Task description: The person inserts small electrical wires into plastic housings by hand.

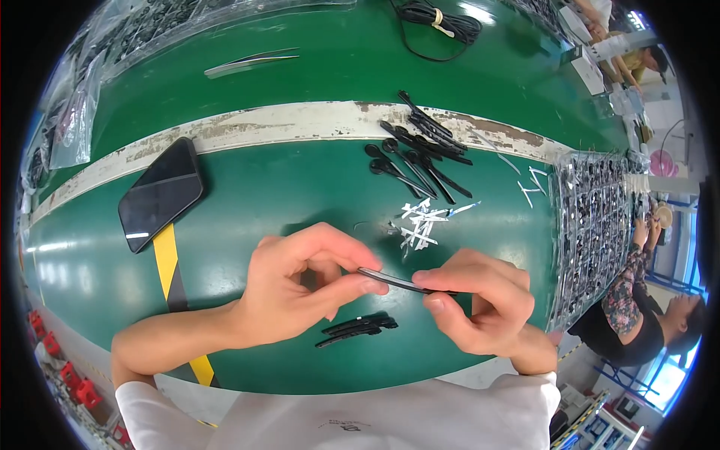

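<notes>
Between my two hands, above the green table's near edge, is a thin, slightly curved black strip-shaped part (401,281) with a pale strip along its face. My left hand (304,281) pinches its left end between thumb and forefinger. At the other end, the thumb and forefinger of my right hand (480,300) close on it. Just below my hands lies a small stack of similar black parts (358,328). Farther off is a loose pile of long black parts (420,154), some with round ends. Scattered white paper-like strips (421,223) lie between that pile and my hands.
A black smartphone (161,195) lies at left beside yellow-black tape (166,259). Tweezers (251,63) and a coiled black cable (442,22) sit beyond the worn white strip (292,120). Clear trays of small parts (592,232) stand at right, where a co-worker (637,322) sits.
</notes>
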Available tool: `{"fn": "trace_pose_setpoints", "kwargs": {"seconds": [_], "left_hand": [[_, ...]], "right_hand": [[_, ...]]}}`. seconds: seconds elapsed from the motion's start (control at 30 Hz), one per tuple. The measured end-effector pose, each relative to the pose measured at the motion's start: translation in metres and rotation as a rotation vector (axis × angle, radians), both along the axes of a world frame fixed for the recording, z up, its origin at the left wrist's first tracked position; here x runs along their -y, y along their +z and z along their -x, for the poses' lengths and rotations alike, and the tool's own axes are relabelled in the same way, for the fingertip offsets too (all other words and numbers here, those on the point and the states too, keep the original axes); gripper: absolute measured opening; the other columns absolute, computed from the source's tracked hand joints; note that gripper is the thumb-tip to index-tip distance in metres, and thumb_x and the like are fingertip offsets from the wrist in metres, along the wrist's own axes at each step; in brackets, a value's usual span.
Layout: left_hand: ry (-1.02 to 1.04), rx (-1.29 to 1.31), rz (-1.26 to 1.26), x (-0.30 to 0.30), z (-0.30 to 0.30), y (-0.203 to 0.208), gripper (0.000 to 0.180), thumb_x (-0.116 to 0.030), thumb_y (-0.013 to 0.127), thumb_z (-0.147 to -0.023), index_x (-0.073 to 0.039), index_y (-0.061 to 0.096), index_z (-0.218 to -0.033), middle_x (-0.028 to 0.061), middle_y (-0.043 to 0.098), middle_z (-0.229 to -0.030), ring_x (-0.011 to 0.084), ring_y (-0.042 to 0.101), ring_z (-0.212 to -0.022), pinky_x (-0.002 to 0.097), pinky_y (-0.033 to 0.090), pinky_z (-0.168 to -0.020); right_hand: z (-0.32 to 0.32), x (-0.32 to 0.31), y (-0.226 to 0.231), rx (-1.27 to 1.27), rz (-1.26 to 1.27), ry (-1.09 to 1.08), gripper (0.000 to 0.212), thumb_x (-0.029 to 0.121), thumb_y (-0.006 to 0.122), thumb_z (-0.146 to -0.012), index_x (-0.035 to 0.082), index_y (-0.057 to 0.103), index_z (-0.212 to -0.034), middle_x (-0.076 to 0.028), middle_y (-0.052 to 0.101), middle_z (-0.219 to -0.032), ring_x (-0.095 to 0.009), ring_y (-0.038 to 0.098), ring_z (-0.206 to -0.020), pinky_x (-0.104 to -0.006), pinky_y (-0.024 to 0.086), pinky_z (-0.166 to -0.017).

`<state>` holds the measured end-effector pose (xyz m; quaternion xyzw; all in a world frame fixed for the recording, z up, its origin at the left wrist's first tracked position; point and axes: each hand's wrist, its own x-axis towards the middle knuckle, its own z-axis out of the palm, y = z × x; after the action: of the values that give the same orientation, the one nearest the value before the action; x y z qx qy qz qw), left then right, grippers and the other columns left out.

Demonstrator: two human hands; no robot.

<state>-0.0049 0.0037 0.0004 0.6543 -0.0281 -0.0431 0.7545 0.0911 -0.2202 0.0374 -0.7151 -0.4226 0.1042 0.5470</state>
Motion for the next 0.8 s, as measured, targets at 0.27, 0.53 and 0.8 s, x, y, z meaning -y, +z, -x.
{"fn": "trace_pose_setpoints", "kwargs": {"seconds": [0.27,0.53,0.8], "left_hand": [[0.178,-0.145,0.083,0.005,0.001,0.01,0.014,-0.009,0.04,-0.107,-0.002,0.05,-0.115,0.0047,0.058,-0.07,0.0061,0.045,-0.051,0.0206,0.038,-0.048],[0.092,-0.115,0.069,0.004,0.002,0.008,0.017,-0.013,0.041,-0.108,-0.003,0.054,-0.108,0.0031,0.058,-0.069,0.0049,0.044,-0.052,0.0224,0.036,-0.048],[0.016,-0.061,-0.029,0.005,0.001,0.006,0.017,-0.013,0.042,-0.108,-0.004,0.055,-0.103,0.0026,0.059,-0.068,0.0054,0.047,-0.053,0.0225,0.037,-0.048]], "right_hand": [[-0.033,0.004,-0.01,0.327,0.091,-0.149,0.024,-0.009,0.076,-0.075,-0.002,0.075,-0.098,-0.011,0.071,-0.086,-0.023,0.067,-0.08,-0.0317,0.053,-0.068],[-0.048,0.007,-0.018,0.249,0.144,-0.427,0.026,-0.009,0.073,-0.079,0.002,0.075,-0.102,-0.008,0.069,-0.088,-0.019,0.061,-0.078,-0.0295,0.05,-0.069],[-0.054,0.012,-0.01,0.321,0.099,-0.358,0.019,-0.008,0.073,-0.079,0.0,0.071,-0.096,-0.01,0.068,-0.088,-0.018,0.062,-0.077,-0.027,0.049,-0.067]]}}
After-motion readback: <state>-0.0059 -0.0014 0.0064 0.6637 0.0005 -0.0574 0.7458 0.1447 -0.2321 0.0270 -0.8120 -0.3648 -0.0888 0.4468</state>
